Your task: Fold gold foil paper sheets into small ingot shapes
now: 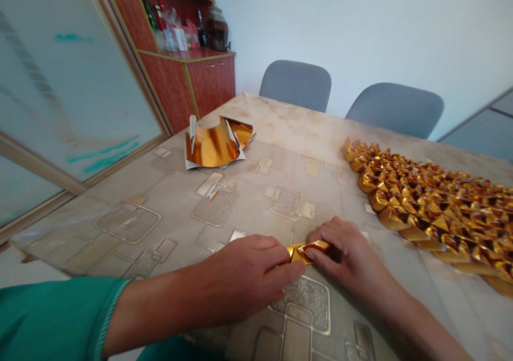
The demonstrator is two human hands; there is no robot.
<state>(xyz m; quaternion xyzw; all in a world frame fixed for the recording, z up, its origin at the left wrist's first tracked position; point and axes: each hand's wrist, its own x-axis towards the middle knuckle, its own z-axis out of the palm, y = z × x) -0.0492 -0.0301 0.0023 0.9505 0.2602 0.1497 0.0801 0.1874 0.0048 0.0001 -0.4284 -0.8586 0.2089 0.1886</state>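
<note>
Between my two hands, just above the patterned tablecloth, is a folded piece of gold foil paper. My left hand grips its left end, fingers closed and partly hiding it. The thumb and fingers of my right hand pinch the other end. Creases and a raised fold show in the middle of the paper. A stack of gold foil paper sheets with whitish backs lies curled at the far left of the table. Many folded gold foil pieces stand packed in rows to the right.
The table has a beige cloth with rectangle patterns. Two grey chairs stand behind its far edge. At the back left are a reddish wooden cabinet with bottles and a glass jar, and a frosted sliding door.
</note>
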